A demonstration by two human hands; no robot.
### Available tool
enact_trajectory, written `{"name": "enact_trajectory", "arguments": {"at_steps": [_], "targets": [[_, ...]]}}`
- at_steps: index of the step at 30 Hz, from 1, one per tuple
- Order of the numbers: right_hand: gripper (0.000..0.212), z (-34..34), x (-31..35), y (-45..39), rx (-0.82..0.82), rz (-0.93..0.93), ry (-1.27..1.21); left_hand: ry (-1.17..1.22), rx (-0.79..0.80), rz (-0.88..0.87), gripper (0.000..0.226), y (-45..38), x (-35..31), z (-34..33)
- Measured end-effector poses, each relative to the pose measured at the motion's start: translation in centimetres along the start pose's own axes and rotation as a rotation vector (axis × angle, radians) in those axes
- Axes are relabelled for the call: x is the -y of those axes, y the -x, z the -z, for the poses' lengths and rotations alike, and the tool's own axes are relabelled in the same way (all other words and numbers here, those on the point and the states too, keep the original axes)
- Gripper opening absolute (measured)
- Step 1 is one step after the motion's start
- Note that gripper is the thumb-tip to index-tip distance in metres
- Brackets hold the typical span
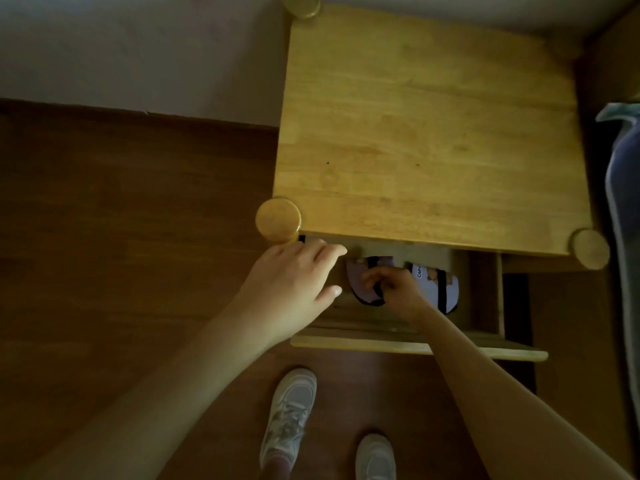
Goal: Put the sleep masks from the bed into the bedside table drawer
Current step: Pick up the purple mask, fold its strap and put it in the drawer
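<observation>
The wooden bedside table [429, 126] fills the upper middle of the head view, and its drawer [415, 346] is pulled out toward me. Inside lie a lilac sleep mask [360, 285] with black trim and a white printed sleep mask [436, 289] with a black strap. My right hand [391, 285] is down in the drawer, fingers closed on the lilac mask's black strap. My left hand [294, 278] hovers over the drawer's left end beside the table's front left post, fingers apart, holding nothing.
Dark wooden floor [121, 237] spreads to the left and below. My two white sneakers [291, 417] stand in front of the drawer. Blue bedding [623, 202] hangs at the right edge. A pale wall runs along the top.
</observation>
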State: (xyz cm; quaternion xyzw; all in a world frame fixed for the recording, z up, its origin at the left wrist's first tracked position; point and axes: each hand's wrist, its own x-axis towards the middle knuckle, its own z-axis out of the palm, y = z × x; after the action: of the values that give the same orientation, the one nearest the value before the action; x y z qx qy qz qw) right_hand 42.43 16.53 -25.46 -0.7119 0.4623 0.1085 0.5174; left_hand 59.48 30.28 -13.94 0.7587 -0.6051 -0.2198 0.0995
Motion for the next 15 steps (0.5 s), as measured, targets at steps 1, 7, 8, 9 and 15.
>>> {"name": "enact_trajectory", "arguments": {"at_steps": [1, 7, 8, 9, 15], "targets": [[0.041, 0.1, -0.2, -0.3, 0.024, -0.027, 0.006, -0.005, 0.01, -0.004, 0.049, 0.0, 0.2, -0.2], [0.037, 0.1, -1.3, -0.1, 0.118, -0.223, 0.088, -0.017, 0.058, -0.013, 0.046, 0.4, 0.7, -0.1], [0.036, 0.2, -1.0, 0.2, 0.115, -0.244, 0.085, -0.024, 0.052, -0.024, 0.045, 0.4, 0.6, 0.1], [0.035, 0.3, -0.6, 0.6, 0.119, -0.264, 0.061, -0.035, 0.042, -0.035, 0.044, 0.3, 0.5, 0.4], [0.035, 2.3, 3.3, 4.8, -0.007, -0.183, 0.044, -0.077, -0.034, -0.058, 0.039, -0.1, -1.6, 3.9]]}}
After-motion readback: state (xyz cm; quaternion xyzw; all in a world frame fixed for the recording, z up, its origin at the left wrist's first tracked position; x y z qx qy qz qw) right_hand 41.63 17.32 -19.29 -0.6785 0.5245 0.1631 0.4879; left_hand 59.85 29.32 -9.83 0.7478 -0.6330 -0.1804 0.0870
